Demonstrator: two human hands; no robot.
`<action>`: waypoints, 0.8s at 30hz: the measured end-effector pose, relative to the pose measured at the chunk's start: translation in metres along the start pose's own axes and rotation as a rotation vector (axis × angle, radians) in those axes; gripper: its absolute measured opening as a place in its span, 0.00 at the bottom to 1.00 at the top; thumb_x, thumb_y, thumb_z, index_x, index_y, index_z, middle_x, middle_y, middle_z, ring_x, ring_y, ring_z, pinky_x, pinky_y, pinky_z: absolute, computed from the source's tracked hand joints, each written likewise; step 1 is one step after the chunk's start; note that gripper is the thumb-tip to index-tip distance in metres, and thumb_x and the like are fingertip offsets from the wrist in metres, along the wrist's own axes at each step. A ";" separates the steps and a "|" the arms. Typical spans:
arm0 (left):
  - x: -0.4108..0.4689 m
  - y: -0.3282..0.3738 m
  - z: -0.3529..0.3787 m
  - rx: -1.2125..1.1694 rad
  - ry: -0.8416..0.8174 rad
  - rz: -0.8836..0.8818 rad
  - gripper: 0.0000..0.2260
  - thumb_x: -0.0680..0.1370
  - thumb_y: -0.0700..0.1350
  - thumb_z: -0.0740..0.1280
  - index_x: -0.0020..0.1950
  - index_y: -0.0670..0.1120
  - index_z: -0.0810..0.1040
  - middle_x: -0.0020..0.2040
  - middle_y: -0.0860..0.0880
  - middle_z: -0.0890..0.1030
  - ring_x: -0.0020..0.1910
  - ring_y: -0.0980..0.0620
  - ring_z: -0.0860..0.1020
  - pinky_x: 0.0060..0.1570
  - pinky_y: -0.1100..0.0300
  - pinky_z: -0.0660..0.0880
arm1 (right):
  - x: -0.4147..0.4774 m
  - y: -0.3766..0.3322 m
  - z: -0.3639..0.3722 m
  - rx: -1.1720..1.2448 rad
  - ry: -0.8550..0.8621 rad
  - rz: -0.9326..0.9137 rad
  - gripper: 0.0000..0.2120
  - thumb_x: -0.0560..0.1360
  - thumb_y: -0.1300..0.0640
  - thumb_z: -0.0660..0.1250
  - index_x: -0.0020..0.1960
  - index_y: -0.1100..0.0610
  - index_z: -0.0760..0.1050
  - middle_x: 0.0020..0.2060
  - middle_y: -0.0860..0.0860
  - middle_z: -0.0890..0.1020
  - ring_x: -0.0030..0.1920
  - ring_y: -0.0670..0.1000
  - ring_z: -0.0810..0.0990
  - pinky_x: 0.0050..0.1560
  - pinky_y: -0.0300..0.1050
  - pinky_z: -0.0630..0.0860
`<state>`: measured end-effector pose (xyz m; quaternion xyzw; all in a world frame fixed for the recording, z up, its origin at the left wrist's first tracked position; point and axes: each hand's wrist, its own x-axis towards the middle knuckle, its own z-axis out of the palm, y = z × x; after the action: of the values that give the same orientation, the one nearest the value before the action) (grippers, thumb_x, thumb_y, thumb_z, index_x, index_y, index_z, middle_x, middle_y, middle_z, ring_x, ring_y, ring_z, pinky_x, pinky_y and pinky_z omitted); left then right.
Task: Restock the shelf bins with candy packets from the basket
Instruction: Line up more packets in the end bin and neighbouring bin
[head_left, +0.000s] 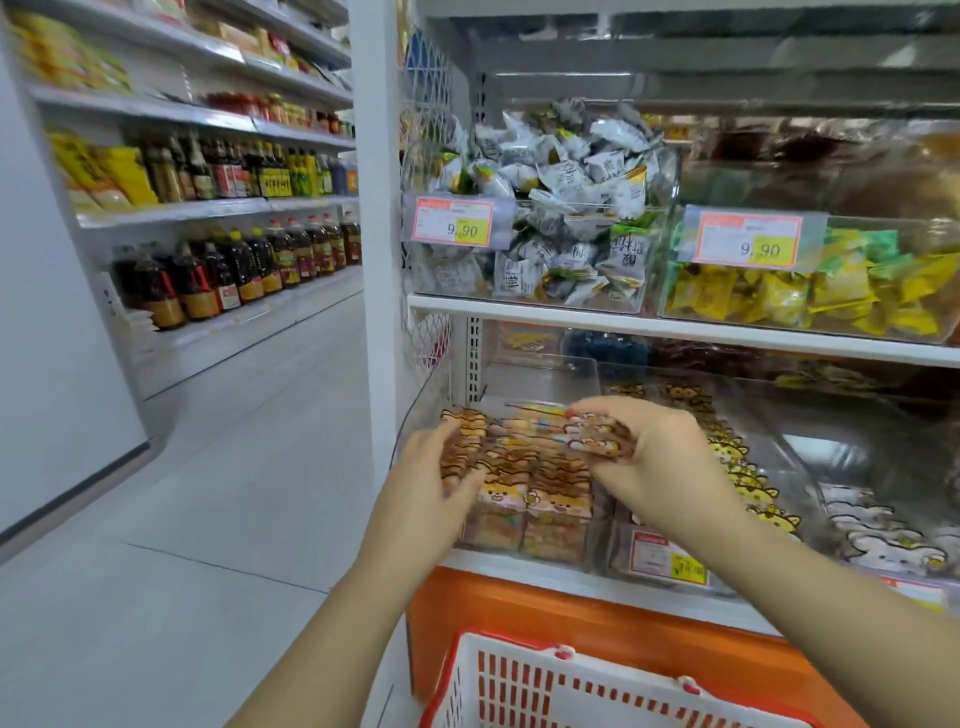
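Both my hands reach into the clear bin (550, 540) at the left end of the lower shelf, which is filled with rows of candy packets (535, 483) printed with cartoon animals. My left hand (441, 478) grips a few brown-striped packets (462, 441) at the bin's left side. A small stack of packets (597, 434) is pinched in my right hand (660, 457), which holds it just above the rows. The red-and-white basket (519, 680) sits below the shelf at the bottom of the view; its contents are hidden.
Neighbouring clear bins on the lower shelf hold yellow cartoon packets (743, 467) and white ones (878, 535). The upper shelf carries bins of grey-white sweets (561, 208) and yellow sweets (810, 296) with price tags. An aisle floor (208, 493) and bottle shelves (234, 260) lie to the left.
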<state>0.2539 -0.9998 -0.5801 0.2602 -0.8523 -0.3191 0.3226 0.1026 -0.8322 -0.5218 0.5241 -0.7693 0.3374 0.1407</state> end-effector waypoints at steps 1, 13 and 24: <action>0.008 -0.005 0.003 0.057 -0.021 0.000 0.23 0.79 0.49 0.69 0.74 0.53 0.70 0.69 0.55 0.72 0.67 0.55 0.73 0.66 0.61 0.71 | 0.009 0.005 0.003 -0.085 0.007 0.020 0.21 0.69 0.58 0.73 0.59 0.40 0.78 0.53 0.40 0.84 0.55 0.46 0.82 0.56 0.50 0.80; 0.110 -0.022 0.054 0.322 -0.270 0.145 0.17 0.82 0.46 0.65 0.71 0.53 0.74 0.68 0.51 0.74 0.66 0.50 0.73 0.68 0.54 0.70 | 0.104 0.053 0.058 -0.668 -0.231 0.084 0.13 0.75 0.51 0.66 0.60 0.45 0.75 0.52 0.48 0.83 0.52 0.55 0.82 0.47 0.49 0.79; 0.185 -0.028 0.103 0.418 -0.611 0.144 0.10 0.80 0.49 0.68 0.60 0.60 0.82 0.68 0.53 0.77 0.66 0.49 0.75 0.69 0.52 0.69 | 0.118 0.060 0.054 -0.782 -0.429 0.044 0.10 0.75 0.59 0.64 0.56 0.50 0.73 0.50 0.52 0.81 0.51 0.57 0.81 0.45 0.47 0.76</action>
<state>0.0654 -1.1000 -0.5892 0.1527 -0.9721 -0.1776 0.0148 0.0076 -0.9391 -0.5165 0.4730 -0.8618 -0.0924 0.1581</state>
